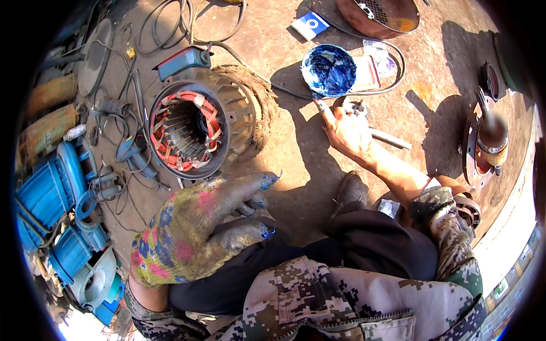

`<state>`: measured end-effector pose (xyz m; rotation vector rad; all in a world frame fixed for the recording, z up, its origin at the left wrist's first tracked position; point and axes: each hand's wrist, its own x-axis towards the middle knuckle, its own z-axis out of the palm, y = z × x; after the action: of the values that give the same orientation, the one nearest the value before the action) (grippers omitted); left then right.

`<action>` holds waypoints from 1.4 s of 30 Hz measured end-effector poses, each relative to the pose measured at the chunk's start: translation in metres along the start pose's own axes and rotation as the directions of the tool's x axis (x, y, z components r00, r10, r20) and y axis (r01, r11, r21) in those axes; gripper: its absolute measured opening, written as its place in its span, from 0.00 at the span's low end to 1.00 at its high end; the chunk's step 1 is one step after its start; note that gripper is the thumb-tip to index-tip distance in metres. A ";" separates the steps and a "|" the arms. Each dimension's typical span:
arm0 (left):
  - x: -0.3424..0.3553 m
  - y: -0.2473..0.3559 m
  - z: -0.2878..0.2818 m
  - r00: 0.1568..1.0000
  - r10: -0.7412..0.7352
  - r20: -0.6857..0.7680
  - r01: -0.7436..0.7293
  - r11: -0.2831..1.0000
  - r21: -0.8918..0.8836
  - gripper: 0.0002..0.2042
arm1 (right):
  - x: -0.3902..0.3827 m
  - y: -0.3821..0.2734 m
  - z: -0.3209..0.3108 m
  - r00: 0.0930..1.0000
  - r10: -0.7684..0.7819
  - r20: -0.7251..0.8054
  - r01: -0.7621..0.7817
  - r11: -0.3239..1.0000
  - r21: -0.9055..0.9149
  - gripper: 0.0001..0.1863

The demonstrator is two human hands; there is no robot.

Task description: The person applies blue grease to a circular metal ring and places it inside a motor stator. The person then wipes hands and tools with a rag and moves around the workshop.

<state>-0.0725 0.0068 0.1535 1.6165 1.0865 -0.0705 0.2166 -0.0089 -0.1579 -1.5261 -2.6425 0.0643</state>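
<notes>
My left hand (196,227), in a patterned knit glove with blue grease on its fingertips, hovers in front of the motor housing (236,116). Its index finger and thumb are apart with nothing between them; the other fingers curl. The housing lies on its side, red-bound windings (165,153) facing me. My bare right hand (348,129) stretches its blue-smeared index finger to the near rim of a round tub (307,85) of blue grease (330,68); its other fingers are bent. Beside those fingers lies a grey metal piece (356,107), partly hidden. A short rod (391,138) shows beyond the wrist.
Blue motor parts (45,196), cables and a blue power tool (133,150) crowd the left. Behind the housing lies a blue-grey box-shaped tool (183,61). A rusty round pan (384,17) stands at the back. To the right is a flanged part (473,145) with a brush on it.
</notes>
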 end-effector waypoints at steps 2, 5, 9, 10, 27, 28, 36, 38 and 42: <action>0.000 -0.001 0.000 1.000 0.020 0.014 -0.020 0.999 0.033 0.33 | -0.004 0.003 -0.008 0.998 0.007 0.067 -0.016 0.991 0.133 0.42; -0.002 -0.002 -0.002 0.999 0.023 0.022 -0.024 0.999 0.040 0.32 | -0.005 0.004 -0.032 0.980 -0.001 0.200 -0.061 0.950 0.307 0.42; 0.002 -0.005 -0.004 0.999 0.044 0.030 -0.044 0.999 0.018 0.32 | -0.011 0.003 -0.037 0.983 0.125 0.136 -0.177 0.854 0.489 0.43; 0.002 -0.005 -0.004 0.998 0.050 0.034 -0.051 0.999 0.012 0.32 | -0.011 0.001 -0.046 0.960 0.158 0.231 -0.238 0.896 0.376 0.43; -0.015 -0.001 -0.003 0.999 0.044 0.027 -0.044 0.999 -0.007 0.30 | -0.013 -0.012 -0.072 0.941 0.034 0.338 -0.106 0.975 0.195 0.30; -0.016 -0.001 -0.004 0.999 0.043 0.026 -0.043 0.999 -0.014 0.30 | -0.020 -0.006 -0.073 0.976 0.029 0.214 -0.076 0.973 0.217 0.30; -0.012 0.000 0.001 0.997 0.070 0.028 -0.070 0.997 -0.016 0.29 | -0.052 0.053 -0.038 0.817 0.539 0.205 -0.577 0.768 0.278 0.43; -0.011 -0.005 0.003 0.995 0.103 0.017 -0.102 0.995 -0.018 0.29 | -0.057 0.060 -0.025 0.768 0.572 0.287 -0.639 0.709 0.299 0.37; -0.003 -0.010 0.022 0.995 0.103 0.000 -0.103 0.995 -0.002 0.26 | -0.046 0.049 -0.013 0.767 0.579 0.278 -0.591 0.466 0.658 0.18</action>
<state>-0.0708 -0.0136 0.1396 1.6679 1.0008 -0.0004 0.2832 -0.0241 -0.1517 -1.9535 -1.5562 1.0304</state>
